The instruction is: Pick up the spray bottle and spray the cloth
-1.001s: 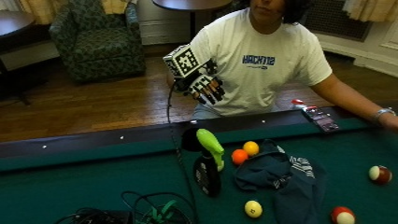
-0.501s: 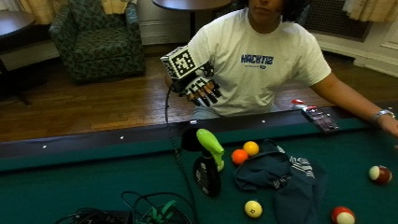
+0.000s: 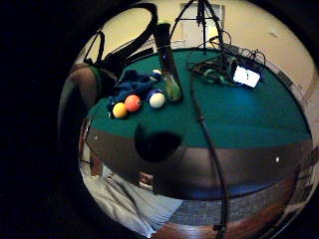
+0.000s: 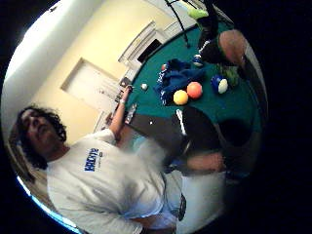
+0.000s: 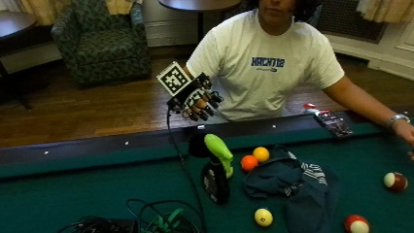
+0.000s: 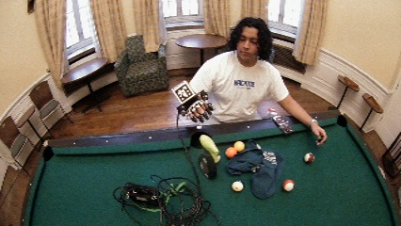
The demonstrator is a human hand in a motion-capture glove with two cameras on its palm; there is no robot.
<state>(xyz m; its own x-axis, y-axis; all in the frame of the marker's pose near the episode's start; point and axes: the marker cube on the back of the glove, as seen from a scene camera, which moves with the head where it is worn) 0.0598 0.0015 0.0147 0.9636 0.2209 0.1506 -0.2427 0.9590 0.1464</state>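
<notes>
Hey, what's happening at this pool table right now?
A person holds their black-gloved right hand in the air above the table's near rail, fingers loosely curled, holding nothing. The spray bottle with the lime-green trigger head stands untouched on the green felt, beside the crumpled dark blue cloth and orange and yellow billiard balls.

A lime-green-topped spray bottle (image 5: 217, 151) and a dark navy cloth (image 5: 291, 182) with a striped patch lie on green felt (image 5: 77, 194).

I see a green-felt pool table (image 5: 77, 189) with dark wooden rails. On it lie a green-headed spray bottle (image 5: 216, 167), a crumpled dark-blue cloth (image 5: 294, 182), scattered billiard balls (image 5: 261, 154) and tangled cables (image 6: 166, 200).
</notes>
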